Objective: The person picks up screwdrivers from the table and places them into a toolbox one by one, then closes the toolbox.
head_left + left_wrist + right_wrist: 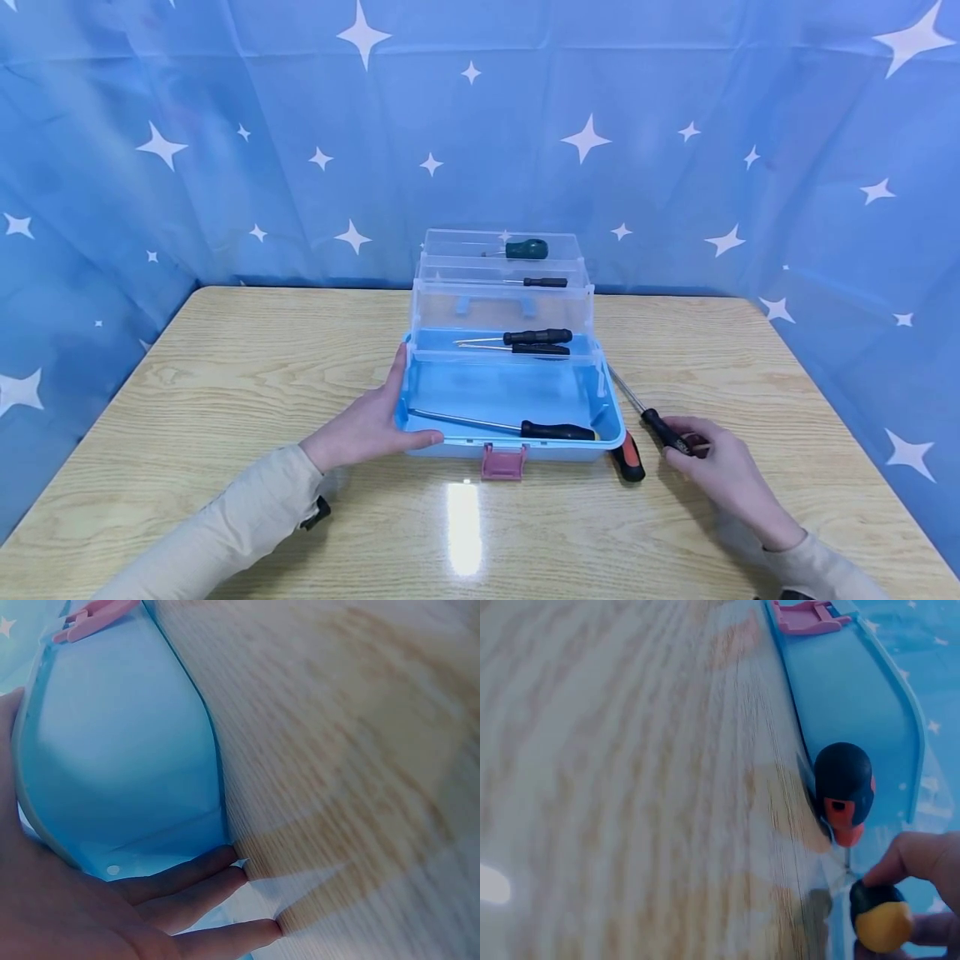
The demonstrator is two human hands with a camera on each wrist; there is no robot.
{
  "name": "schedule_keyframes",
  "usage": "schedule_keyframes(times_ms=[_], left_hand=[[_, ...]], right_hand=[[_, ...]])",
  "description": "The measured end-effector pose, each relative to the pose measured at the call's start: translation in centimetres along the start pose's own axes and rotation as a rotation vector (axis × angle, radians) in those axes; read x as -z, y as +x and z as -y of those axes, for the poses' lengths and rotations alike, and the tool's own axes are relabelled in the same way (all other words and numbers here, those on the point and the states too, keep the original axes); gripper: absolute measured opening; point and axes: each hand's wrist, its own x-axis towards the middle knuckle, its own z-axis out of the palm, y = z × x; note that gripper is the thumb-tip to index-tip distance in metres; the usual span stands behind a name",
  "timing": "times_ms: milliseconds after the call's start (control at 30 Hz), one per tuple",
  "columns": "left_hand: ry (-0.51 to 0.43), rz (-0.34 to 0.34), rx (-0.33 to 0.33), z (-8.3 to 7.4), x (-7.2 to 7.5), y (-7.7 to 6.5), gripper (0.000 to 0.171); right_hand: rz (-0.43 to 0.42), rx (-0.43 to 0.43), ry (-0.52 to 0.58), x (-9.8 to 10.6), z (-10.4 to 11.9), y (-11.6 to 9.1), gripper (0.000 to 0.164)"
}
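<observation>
My left hand [371, 427] rests against the left front corner of an open light-blue toolbox [127, 735], thumb on the front rim, other fingers straight along its side. My right hand [708, 467] grips the black handle of a screwdriver [663, 431], whose end is yellow in the right wrist view; its metal shaft points toward the box's right side. Between that hand and the box lies a black-and-red handled screwdriver [630, 458] on the wooden table. Inside the box, along the front wall, is a long screwdriver [558, 430] with a black handle.
Clear tiered trays [435, 304] stand raised at the back of the box. They carry a green-handled screwdriver [527, 249], a small black one [545, 282] and two more black-handled screwdrivers [537, 337]. A pink latch [503, 463] hangs at the front. Blue starry cloth [480, 150] borders the table [262, 375].
</observation>
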Motion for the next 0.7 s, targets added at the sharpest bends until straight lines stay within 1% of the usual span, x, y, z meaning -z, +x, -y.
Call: schedule_keyframes(times_ms=[100,233,367,467,700], left_hand=[[-0.002,-0.002,0.003,0.03,-0.03,-0.02,0.124],[0.001,-0.002,0.004,0.03,-0.01,-0.05,0.124],[0.003,0.0,0.006,-0.01,0.03,-0.05,0.124],[0.002,-0.001,0.006,-0.03,0.03,-0.05,0.124],[0.001,0.001,0.011,0.03,-0.03,-0.09,0.124]], right_hand=[[-0.051,0.01,0.014,0.08,-0.1,0.02,0.039],[-0.119,0.05,0.007,0.17,-0.26,0.14,0.036],[-0.166,0.065,0.007,0.28,-0.45,0.26,0.033],[-0.179,0.049,0.015,0.4,-0.54,0.38,0.032],[-0.191,0.002,0.032,0.69,-0.44,0.65,0.038]])
